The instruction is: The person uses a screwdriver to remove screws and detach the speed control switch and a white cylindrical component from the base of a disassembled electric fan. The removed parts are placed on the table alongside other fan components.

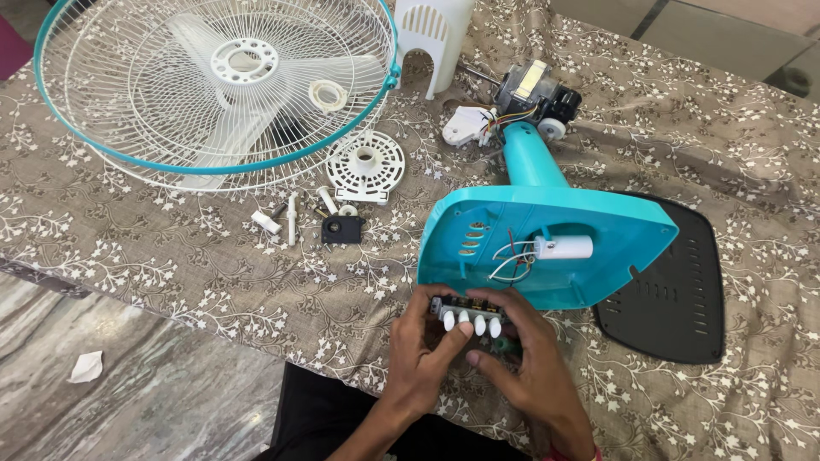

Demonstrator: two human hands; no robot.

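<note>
Both hands hold a small switch block (468,318) with several white push buttons, right at the near edge of a turquoise fan base (598,224) lying on its side. My left hand (423,358) grips the block from the left, thumb on a button. My right hand (525,363) curls over it from the right. Thin wires (510,259) and a white cylindrical capacitor (564,248) sit inside the open base. The turquoise neck (530,158) leads to the bare motor (534,94).
A black bottom cover (683,290) lies to the right. A wire fan guard with a teal rim (213,85) and white blades lies at the far left. A round white grille piece (366,164), screws, knobs (292,218) and a white motor housing (436,34) lie on the patterned cloth.
</note>
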